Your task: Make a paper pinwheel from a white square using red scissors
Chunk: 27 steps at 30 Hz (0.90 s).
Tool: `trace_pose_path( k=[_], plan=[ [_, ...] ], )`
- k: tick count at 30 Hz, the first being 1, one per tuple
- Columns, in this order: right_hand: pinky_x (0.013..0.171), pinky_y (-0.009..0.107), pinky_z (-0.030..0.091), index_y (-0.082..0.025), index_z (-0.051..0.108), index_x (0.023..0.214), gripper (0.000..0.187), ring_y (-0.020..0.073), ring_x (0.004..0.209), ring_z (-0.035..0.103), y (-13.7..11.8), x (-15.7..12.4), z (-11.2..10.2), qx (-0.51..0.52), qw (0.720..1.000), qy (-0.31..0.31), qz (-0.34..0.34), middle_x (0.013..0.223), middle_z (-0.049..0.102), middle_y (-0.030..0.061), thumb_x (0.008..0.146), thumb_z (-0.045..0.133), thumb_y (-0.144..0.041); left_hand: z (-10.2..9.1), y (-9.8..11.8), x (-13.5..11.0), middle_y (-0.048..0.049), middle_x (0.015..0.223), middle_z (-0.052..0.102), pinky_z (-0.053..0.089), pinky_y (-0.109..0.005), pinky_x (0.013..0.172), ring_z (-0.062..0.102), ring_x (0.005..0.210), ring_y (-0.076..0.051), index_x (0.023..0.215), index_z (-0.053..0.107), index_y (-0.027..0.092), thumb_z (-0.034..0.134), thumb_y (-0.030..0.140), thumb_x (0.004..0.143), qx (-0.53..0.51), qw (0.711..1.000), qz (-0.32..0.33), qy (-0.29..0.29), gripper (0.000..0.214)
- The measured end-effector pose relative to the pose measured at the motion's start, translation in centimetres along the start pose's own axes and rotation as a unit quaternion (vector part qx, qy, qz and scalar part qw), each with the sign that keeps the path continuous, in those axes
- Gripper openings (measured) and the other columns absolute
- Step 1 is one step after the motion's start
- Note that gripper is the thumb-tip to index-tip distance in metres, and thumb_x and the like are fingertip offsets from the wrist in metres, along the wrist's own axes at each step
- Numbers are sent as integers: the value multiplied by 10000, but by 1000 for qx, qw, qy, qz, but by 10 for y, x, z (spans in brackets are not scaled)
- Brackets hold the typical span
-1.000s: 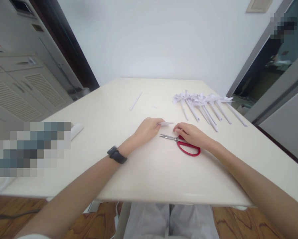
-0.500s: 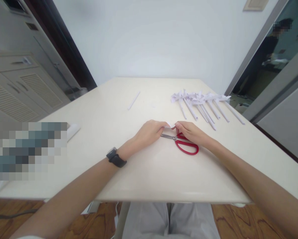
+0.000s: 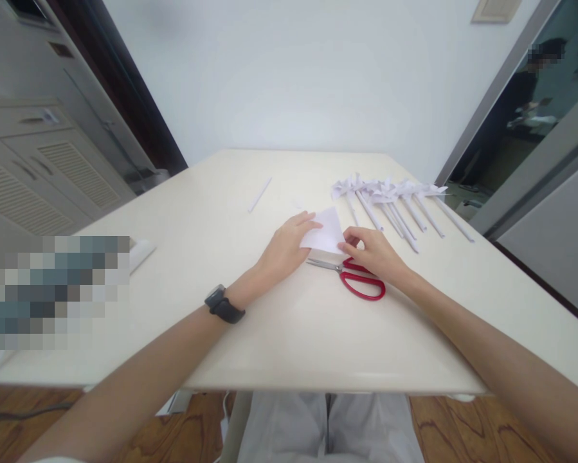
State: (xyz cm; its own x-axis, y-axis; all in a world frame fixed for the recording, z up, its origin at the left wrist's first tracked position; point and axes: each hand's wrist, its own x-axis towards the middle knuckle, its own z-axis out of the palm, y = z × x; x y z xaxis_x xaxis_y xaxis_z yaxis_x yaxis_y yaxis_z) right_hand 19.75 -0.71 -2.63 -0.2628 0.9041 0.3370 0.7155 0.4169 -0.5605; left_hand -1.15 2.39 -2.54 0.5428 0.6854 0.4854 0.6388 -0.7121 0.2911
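Note:
A small white sheet of paper [image 3: 329, 231] is tilted up between my two hands. My left hand [image 3: 289, 243] grips its left side, with the thumb over the face and the other fingers partly hidden behind. My right hand [image 3: 374, 252] pinches the lower right corner between thumb and fingertips. Just below the paper lie red-handled scissors [image 3: 339, 267], blades pointing left. Part of their upper handle is hidden beneath my right hand.
Several paper pinwheels on rolled sticks [image 3: 389, 190] lie at the back right. One loose rolled paper stick [image 3: 260, 195] rests farther back, left of centre. A blurred-out area covers the table's left side. Through the doorway at right stands a person [image 3: 515, 96].
The paper, seen nearly edge-on before, now shows its broad face. My left hand has shifted slightly up and left, and the right hand's fingers have moved a little. The scissors stay put.

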Motion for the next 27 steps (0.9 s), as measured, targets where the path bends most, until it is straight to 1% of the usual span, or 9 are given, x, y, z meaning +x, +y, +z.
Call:
trace_pose_path(
  k=[4, 8, 9, 11, 14, 16, 19, 22, 27],
  plan=[
    [638, 248, 378, -187, 514, 695, 143, 136, 671, 548, -1, 0, -1, 4, 1000, 26, 16, 693, 611, 2, 818, 507, -259, -5, -5, 4, -110, 1386, 452, 369, -369, 1048, 408, 1282, -197, 1272, 465, 146, 479, 95, 764, -69, 993, -85, 51, 511],
    [615, 247, 370, -190, 524, 684, 150, 135, 654, 540, 0, 1, -1, 4, 998, 48, 27, 678, 614, -2, 813, 516, -267, -7, -9, 7, -137, 1436, 368, 469, -324, 937, 460, 1239, -210, 1360, 311, 165, 574, 202, 754, -224, 949, -207, 76, 661],
    [615, 249, 369, -190, 525, 680, 151, 135, 651, 538, 1, 1, -1, 3, 998, 52, 32, 673, 614, -3, 811, 518, -266, -7, -9, 8, -142, 1418, 396, 473, -323, 928, 496, 1204, -209, 1349, 323, 165, 586, 212, 749, -263, 934, -232, 68, 658],
    [617, 252, 370, -191, 522, 671, 149, 135, 645, 534, 2, 2, -2, 3, 997, 58, 43, 662, 608, -5, 805, 521, -257, -7, -10, 8, -132, 1337, 501, 476, -325, 920, 564, 1119, -199, 1280, 423, 161, 560, 239, 776, -341, 903, -259, 33, 529],
    [610, 253, 370, -191, 506, 656, 150, 132, 634, 530, 4, 2, -4, 14, 996, 63, 58, 646, 590, -9, 799, 519, -236, -6, -8, 8, -103, 1179, 630, 485, -323, 906, 625, 1010, -185, 1107, 581, 156, 459, 315, 850, -447, 855, -261, -31, 326],
    [604, 253, 373, -190, 501, 651, 151, 131, 624, 530, 4, 2, -6, 21, 995, 67, 67, 637, 578, -9, 796, 518, -231, -6, -7, 8, -111, 1108, 666, 495, -328, 894, 649, 956, -189, 1051, 612, 146, 440, 384, 868, -497, 824, -265, -54, 346],
    [610, 256, 389, -188, 503, 657, 147, 136, 628, 560, 5, 2, -8, 37, 993, 71, 81, 633, 575, -8, 796, 517, -234, -6, -7, 8, -143, 1021, 693, 513, -345, 870, 671, 890, -205, 998, 624, 113, 450, 479, 859, -530, 793, -294, -55, 428],
    [618, 261, 404, -186, 501, 662, 146, 144, 641, 591, 5, 2, -10, 60, 991, 74, 96, 638, 581, -5, 794, 519, -245, -9, -8, 7, -141, 951, 709, 527, -356, 851, 681, 850, -214, 925, 644, 108, 473, 525, 835, -536, 785, -302, -69, 459],
    [631, 269, 408, -185, 517, 662, 143, 149, 641, 587, 6, 3, -11, 55, 991, 84, 94, 636, 599, -1, 789, 526, -249, -10, -9, 3, -70, 905, 723, 526, -350, 861, 683, 840, -205, 857, 676, 160, 618, 372, 764, -481, 820, -286, -119, 239]
  ],
)
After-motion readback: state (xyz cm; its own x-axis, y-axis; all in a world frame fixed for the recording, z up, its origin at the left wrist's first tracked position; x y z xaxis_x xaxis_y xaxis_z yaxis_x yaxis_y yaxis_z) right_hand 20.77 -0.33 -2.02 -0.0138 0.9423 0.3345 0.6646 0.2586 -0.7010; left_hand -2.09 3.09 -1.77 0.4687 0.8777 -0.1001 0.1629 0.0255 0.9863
